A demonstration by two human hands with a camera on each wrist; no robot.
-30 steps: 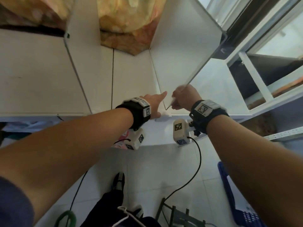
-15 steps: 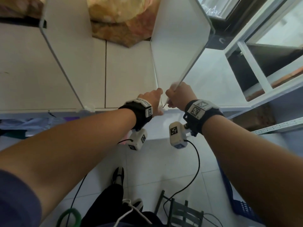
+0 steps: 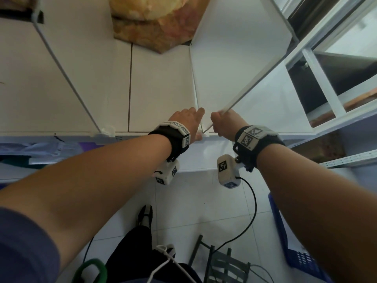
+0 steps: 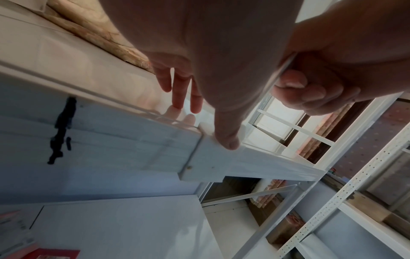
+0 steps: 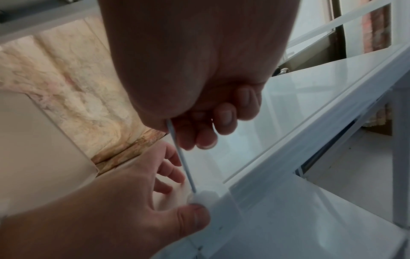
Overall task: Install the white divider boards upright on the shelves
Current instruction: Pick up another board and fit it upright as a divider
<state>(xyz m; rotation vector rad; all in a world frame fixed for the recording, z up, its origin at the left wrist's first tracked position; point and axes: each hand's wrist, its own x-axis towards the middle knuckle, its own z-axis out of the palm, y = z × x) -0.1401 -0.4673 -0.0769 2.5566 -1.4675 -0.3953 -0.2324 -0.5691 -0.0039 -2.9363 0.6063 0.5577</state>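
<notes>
A white divider board (image 3: 234,50) stands upright on the white shelf (image 3: 159,82). My right hand (image 3: 225,123) grips its thin front edge (image 5: 180,156) just above the bottom corner, fingers curled round it. That corner meets a small white clip (image 5: 205,197) on the shelf's front lip. My left hand (image 3: 188,121) lies beside the board with its fingers (image 4: 179,87) straight on the shelf and its thumb (image 4: 226,138) pressing the clip (image 4: 207,130). A second divider board (image 3: 71,58) stands upright to the left in its own clip (image 3: 107,130).
A patterned cloth bundle (image 3: 155,19) sits at the back of the shelf. To the right stands an open white frame (image 3: 318,64) and perforated metal shelving (image 4: 355,184). Below on the tiled floor are a blue crate (image 3: 295,246), a dark stool (image 3: 222,264) and cables.
The board's bottom corner has come down to the clip on the shelf's front lip. Both hands have stayed close at that corner while the view shifted a little.
</notes>
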